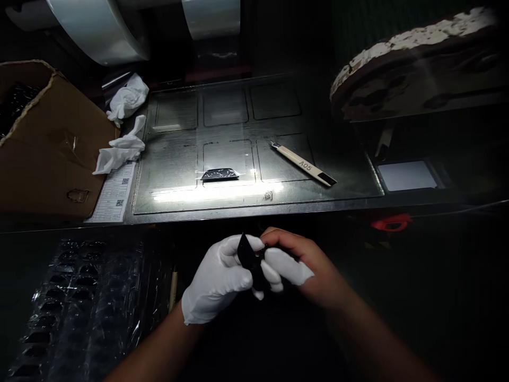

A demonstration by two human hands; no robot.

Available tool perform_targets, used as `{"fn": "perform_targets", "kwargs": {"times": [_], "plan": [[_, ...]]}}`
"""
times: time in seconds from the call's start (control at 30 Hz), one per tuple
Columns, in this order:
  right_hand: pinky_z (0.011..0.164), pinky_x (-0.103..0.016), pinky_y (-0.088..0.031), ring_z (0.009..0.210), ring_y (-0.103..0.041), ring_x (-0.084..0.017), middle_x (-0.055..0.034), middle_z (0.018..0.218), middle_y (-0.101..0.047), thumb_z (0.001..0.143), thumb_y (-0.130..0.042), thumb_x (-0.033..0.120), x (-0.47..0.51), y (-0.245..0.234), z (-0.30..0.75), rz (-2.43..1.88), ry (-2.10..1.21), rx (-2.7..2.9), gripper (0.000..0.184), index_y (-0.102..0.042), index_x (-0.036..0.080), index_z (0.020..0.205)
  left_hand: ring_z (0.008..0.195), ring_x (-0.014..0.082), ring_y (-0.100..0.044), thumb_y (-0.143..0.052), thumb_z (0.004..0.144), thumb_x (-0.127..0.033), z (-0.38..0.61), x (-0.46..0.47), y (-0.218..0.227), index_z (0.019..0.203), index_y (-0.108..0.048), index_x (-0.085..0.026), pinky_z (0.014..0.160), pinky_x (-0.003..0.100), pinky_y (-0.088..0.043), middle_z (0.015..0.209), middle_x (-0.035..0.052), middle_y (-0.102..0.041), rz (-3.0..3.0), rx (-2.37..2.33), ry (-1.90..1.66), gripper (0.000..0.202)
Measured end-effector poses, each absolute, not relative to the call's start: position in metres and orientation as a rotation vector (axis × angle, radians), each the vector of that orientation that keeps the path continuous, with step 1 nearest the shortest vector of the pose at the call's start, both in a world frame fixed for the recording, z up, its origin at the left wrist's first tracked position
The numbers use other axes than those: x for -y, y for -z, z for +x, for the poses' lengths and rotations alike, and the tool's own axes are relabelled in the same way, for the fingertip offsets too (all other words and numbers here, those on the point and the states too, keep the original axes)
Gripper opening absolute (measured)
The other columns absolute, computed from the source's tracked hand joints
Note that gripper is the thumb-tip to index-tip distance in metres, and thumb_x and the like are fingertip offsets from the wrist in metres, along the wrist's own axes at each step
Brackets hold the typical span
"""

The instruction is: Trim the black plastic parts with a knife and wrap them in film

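My left hand (220, 281), in a white glove, is closed around a small black part (247, 255) with a pointed upper end, probably plastic. My right hand (296, 260) wears white coverings on some fingers, and its index finger looks bare. Its fingers are pinched at the right side of the same part; what lies between the fingertips is partly hidden. Beyond my hands, a similar dark, glossy part (220, 174) lies on the metal plate (178, 201). A cream craft knife (300, 163) marked A05 lies to its right, blade pointing up and left.
At left stands a cardboard box (67, 138), with crumpled white gloves (123, 146) and a label sheet (115, 196) beside it. A clear tray (79, 297) holds several black parts. Red-handled scissors or a similar tool (392, 222) and a white card (409, 176) are at right.
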State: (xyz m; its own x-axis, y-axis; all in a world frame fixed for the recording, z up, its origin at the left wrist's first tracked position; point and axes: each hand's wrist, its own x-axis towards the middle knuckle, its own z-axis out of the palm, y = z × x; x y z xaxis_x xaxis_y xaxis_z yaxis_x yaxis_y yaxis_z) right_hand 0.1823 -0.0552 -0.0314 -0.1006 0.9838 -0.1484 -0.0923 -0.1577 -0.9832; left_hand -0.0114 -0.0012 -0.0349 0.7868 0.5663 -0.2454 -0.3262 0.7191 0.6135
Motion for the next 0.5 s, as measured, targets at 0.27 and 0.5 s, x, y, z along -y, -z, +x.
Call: {"fn": "perform_targets", "kwargs": {"times": [0.27,0.5], "plan": [[0.067,-0.027,-0.049,0.077,-0.062,-0.013,-0.0021,0.088,-0.066,0.097,-0.071,0.021,0.038,0.021,0.186,-1.321,-0.84,1.617,0.007,-0.07,0.019,0.104,0.075,0.0121,-0.069,-0.093,0.072,-0.022,-0.015,-0.005,0.018,0.114,-0.079,-0.022,0.07,0.021,-0.057,0.091,0.0028,-0.079,0.751,-0.937,-0.521,0.044],[0.063,-0.032,-0.057,0.078,-0.073,-0.024,-0.009,0.094,-0.075,0.095,-0.06,0.02,0.007,0.019,0.177,-1.14,-0.127,2.177,0.029,-0.071,0.021,0.122,0.09,0.0217,-0.072,-0.096,0.066,-0.033,-0.023,-0.03,0.0,0.108,-0.081,-0.015,0.088,0.033,-0.057,0.097,0.0081,-0.079,0.652,-0.847,-0.748,0.048]]}}
